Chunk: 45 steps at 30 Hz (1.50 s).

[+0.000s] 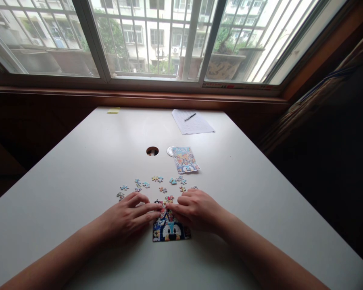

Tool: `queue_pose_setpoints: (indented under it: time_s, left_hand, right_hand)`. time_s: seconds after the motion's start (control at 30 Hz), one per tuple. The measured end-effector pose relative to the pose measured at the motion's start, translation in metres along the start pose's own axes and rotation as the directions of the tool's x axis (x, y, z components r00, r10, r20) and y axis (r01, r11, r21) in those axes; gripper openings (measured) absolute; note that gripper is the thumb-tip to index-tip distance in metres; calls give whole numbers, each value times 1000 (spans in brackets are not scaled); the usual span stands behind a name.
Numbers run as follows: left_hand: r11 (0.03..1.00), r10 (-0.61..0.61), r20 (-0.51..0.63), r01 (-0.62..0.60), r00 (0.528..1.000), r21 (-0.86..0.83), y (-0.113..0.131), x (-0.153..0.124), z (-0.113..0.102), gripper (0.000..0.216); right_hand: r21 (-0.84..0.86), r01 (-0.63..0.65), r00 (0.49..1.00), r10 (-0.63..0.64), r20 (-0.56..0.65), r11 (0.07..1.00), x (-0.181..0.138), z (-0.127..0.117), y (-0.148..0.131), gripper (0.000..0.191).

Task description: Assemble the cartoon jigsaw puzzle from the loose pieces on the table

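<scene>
A partly joined cartoon jigsaw [170, 230] lies on the white table [78, 169] near me. My left hand [130, 215] rests palm down at its left, fingers stretched toward the top edge of the puzzle. My right hand [193, 209] lies palm down at its right, fingertips meeting the left ones over a small piece [168, 199] at the puzzle's top. Several loose pieces [157, 182] are scattered just beyond both hands. A printed picture card [185, 159] lies farther back.
A round cable hole [152, 151] and a silvery disc [170, 151] sit mid-table. A sheet of paper [193, 123] with a pen [190, 117] lies at the far edge, a yellow sticky pad [113, 110] to the far left. A window runs behind; dark furniture stands right.
</scene>
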<state>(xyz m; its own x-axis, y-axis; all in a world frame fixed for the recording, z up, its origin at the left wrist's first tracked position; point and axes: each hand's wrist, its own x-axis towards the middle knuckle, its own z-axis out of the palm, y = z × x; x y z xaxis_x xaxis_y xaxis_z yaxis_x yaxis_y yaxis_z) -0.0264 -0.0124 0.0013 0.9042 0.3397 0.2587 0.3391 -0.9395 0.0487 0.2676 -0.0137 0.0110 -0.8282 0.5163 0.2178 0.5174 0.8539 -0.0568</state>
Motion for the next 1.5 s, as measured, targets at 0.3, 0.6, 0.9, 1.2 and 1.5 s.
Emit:
queue_pose_setpoints:
  time_s: [0.3, 0.6, 0.9, 1.2, 1.5]
  left_hand:
    - [1000, 14, 15, -14, 1000, 7, -1, -1, 0, 45]
    - [1000, 0, 17, 0, 1000, 0, -1, -2, 1, 49]
    - [1000, -4, 17, 4, 1000, -3, 0, 0, -3, 48]
    - [1000, -1, 44, 1, 999, -5, -1, -2, 0, 49]
    - [1000, -7, 48, 8, 999, -13, -1, -1, 0, 48]
  right_hand:
    - [1, 8, 1000, -8, -5, 1000, -1, 0, 2, 27]
    - [1, 17, 999, -17, -30, 1000, -2, 3, 2, 26]
    - [2, 19, 1000, -19, -13, 1000, -2, 1, 3, 26]
    - [3, 9, 1000, -9, -22, 1000, -2, 4, 3, 26]
    - [11, -6, 1000, 6, 7, 1000, -2, 3, 2, 26]
